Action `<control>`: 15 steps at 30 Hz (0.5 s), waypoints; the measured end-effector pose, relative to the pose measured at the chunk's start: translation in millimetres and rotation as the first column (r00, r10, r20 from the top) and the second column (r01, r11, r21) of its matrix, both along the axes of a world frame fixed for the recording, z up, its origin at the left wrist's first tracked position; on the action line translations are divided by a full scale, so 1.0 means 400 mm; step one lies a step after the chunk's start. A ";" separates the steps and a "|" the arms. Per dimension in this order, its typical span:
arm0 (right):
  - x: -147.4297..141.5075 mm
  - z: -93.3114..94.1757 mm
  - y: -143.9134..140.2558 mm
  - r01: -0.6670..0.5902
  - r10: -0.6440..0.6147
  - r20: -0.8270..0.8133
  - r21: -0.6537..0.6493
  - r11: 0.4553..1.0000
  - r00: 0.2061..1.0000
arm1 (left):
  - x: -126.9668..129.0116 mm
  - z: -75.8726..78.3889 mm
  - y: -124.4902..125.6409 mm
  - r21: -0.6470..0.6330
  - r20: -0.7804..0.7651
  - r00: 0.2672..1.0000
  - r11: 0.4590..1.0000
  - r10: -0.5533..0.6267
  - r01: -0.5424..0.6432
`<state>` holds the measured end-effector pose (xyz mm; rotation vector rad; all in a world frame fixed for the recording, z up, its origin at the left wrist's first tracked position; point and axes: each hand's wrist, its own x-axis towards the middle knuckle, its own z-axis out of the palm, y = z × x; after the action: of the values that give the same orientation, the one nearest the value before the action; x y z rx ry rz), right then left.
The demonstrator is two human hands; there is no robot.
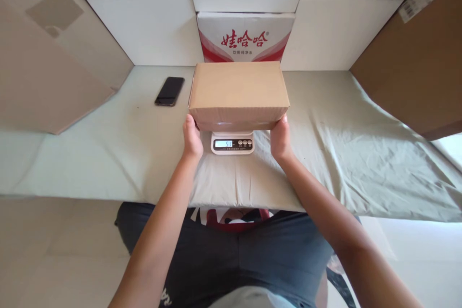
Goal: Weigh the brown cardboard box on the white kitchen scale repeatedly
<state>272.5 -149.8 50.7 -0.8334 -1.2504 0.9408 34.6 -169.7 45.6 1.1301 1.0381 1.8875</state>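
A closed brown cardboard box (238,85) is over a small white digital scale (233,151), whose display shows what looks like 51. My left hand (192,138) grips the near left lower corner of the box, thumb up against its side and fingers hidden beneath. At the near right lower corner, my right hand (280,138) has the same kind of hold. The box covers the scale's weighing plate, so I cannot tell whether it touches the plate.
A black smartphone (170,91) lies left of the box on the cloth-covered table (144,154). Behind stands a white-and-red printed carton (245,33) among white panels (325,33). Large cardboard boxes flank the table, one at left (54,67) and one at right (418,67).
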 end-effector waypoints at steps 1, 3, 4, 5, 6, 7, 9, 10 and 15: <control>0.006 0.015 -0.002 0.013 -0.013 0.005 0.011 1.000 1.000 | -0.001 0.020 -0.008 -0.008 0.003 1.000 1.000 -0.031 0.031; 0.015 0.051 -0.001 0.036 -0.037 0.009 0.047 0.998 0.999 | -0.006 0.066 -0.018 -0.026 -0.026 0.992 0.992 -0.124 0.123; 0.018 0.071 0.005 0.042 -0.042 0.008 0.067 0.997 0.999 | -0.009 0.089 -0.016 -0.021 -0.036 0.987 0.988 -0.157 0.156; 0.019 0.090 0.016 0.042 -0.042 0.007 0.083 0.996 0.999 | -0.013 0.110 -0.007 -0.008 -0.042 0.983 0.984 -0.178 0.178; 0.017 0.107 0.032 0.040 -0.041 0.009 0.095 0.995 0.999 | -0.016 0.127 0.010 0.012 -0.042 0.982 0.983 -0.184 0.184; 0.014 0.120 0.056 0.038 -0.039 0.014 0.105 0.994 0.999 | -0.020 0.138 0.035 0.037 -0.039 0.984 0.984 -0.175 0.176; 0.001 0.130 0.120 0.037 -0.039 0.016 0.123 0.992 0.999 | -0.027 0.142 0.105 0.079 -0.016 0.990 0.987 -0.142 0.143; -0.007 0.125 0.158 0.039 -0.039 0.002 0.138 0.990 0.999 | -0.029 0.134 0.146 0.087 -0.003 0.990 0.987 -0.138 0.137; -0.047 0.027 0.344 0.016 -0.010 -0.185 0.034 0.999 0.983 | -0.027 0.037 0.327 0.001 0.133 0.982 0.991 -0.132 0.133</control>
<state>253.8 -12.2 61.4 -0.7089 -1.0966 0.9607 24.0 -39.0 60.5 1.0276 0.8741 1.8247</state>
